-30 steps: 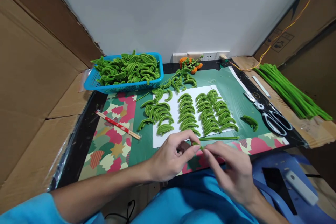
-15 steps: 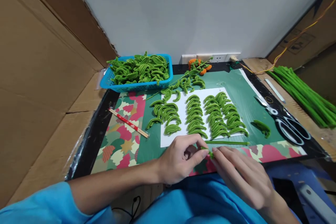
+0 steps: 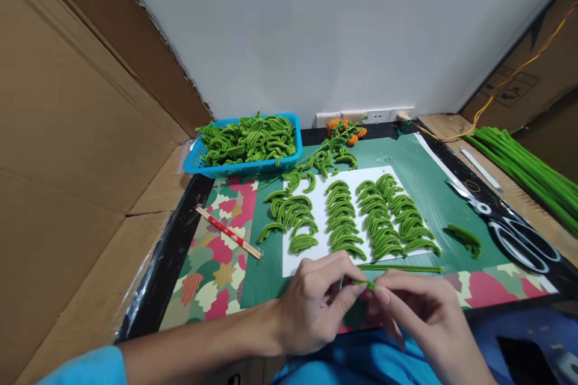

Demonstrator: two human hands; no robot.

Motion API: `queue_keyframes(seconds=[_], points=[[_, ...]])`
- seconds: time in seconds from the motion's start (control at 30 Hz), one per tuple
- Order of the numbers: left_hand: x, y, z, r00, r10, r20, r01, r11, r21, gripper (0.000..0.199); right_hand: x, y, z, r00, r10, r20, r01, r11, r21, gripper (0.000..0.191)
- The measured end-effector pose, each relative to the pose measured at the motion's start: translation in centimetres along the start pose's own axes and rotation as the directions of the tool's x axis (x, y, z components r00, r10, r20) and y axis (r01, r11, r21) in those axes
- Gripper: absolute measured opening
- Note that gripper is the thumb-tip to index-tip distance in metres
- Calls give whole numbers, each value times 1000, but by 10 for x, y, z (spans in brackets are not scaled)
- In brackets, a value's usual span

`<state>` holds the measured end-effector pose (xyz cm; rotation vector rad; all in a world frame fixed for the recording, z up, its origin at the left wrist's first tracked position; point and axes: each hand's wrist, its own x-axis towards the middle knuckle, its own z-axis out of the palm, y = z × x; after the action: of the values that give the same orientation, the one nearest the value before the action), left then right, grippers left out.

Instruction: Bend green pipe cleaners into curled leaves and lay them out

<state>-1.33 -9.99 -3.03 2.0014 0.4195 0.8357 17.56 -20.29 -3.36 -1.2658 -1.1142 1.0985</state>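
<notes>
Between my fingertips is a short piece of green pipe cleaner [image 3: 371, 284], mostly hidden by the fingers. My left hand [image 3: 318, 301] pinches one end, and my right hand [image 3: 422, 307] pinches the other, close to the table's front edge. Just beyond them lies a straight green pipe cleaner [image 3: 401, 267]. Behind it, curved green pipe-cleaner leaves [image 3: 342, 216] lie in columns on a white sheet [image 3: 320, 204]. One loose leaf [image 3: 465, 239] rests to the right of the sheet.
A blue basket [image 3: 235, 167] heaped with green leaves stands at the back left. Wrapped chopsticks [image 3: 230, 233] lie at left. An orange-and-green pipe-cleaner sprig [image 3: 345, 132] is at the back. At right are black-handled scissors [image 3: 510, 228] and a bundle of long green pipe cleaners [image 3: 528, 174].
The view has shifted, so the table appears lower. My right hand has turned, its fingers now curled in a pinch instead of stretched along the green piece. My left hand keeps its pinch.
</notes>
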Motion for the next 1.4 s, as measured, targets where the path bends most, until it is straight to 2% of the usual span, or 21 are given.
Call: queue_keyframes(seconds=[0.03, 0.07, 0.1, 0.13, 0.17, 0.2, 0.23, 0.33, 0.47, 0.63, 0.73, 0.83, 0.93, 1.13, 1.23, 1.3, 1.33, 1.37, 1.4], points=[[1, 1, -1, 998, -56, 4, 56, 998, -23, 9, 2, 0, -4, 966, -255, -28, 243, 945, -220, 17], [3, 3, -1, 992, -122, 19, 123, 990, -64, 12, 3, 0, -9, 870, -492, 14, 450, 784, -427, 15], [4, 4, -2, 981, -189, 46, 193, 974, -116, 16, 4, 0, -14, 745, -656, 117, 588, 565, -579, 20], [5, 5, -2, 966, -246, 78, 256, 951, -174, 19, 5, -1, -18, 633, -734, 247, 664, 351, -660, 23], [5, 5, -2, 951, -290, 110, 308, 924, -228, 22, 6, -2, -22, 557, -746, 366, 699, 184, -691, 24], [6, 5, -2, 937, -321, 137, 347, 898, -271, 25, 6, -4, -26, 518, -723, 456, 716, 76, -694, 24], [6, 5, -3, 928, -340, 151, 370, 879, -299, 27, 6, -5, -28, 507, -693, 513, 723, 18, -690, 25], [6, 4, -3, 912, -374, 168, 409, 857, -313, 30, 8, -7, -29, 499, -661, 560, 713, -53, -699, 29], [7, 3, -3, 890, -410, 201, 455, 836, -306, 32, 10, -1, -21, 463, -694, 552, 702, -93, -706, 26], [6, -3, -2, 851, -474, 226, 525, 766, -371, 32, 13, 6, -11, 432, -748, 504, 669, -109, -735, 16], [6, -4, -2, 835, -508, 213, 551, 760, -345, 33, 13, 8, -5, 445, -760, 473, 646, -92, -757, 12], [5, -3, -3, 847, -493, 198, 531, 797, -288, 34, 12, 11, -2, 454, -767, 453, 618, -95, -781, 16], [6, -3, -3, 855, -475, 209, 517, 816, -259, 37, 10, 12, -1, 444, -779, 443, 604, -105, -790, 17], [10, -2, -5, 832, -497, 248, 549, 803, -233, 45, 11, 11, -6, 449, -754, 479, 617, -125, -777, 24], [10, -2, -5, 820, -509, 261, 566, 788, -242, 45, 14, 14, -5, 431, -770, 470, 614, -131, -778, 18], [8, -1, -4, 807, -529, 263, 586, 772, -245, 45, 14, 17, -1, 426, -795, 432, 632, -80, -771, 14], [7, -1, -4, 802, -537, 263, 594, 765, -248, 45, 14, 17, 1, 453, -804, 384, 646, -1, -764, 14], [6, -2, -3, 800, -542, 258, 597, 762, -250, 44, 14, 17, 4, 511, -800, 315, 656, 126, -744, 16], [5, -1, -3, 801, -544, 249, 596, 763, -251, 44, 13, 15, 6, 595, -771, 229, 649, 292, -702, 17]])
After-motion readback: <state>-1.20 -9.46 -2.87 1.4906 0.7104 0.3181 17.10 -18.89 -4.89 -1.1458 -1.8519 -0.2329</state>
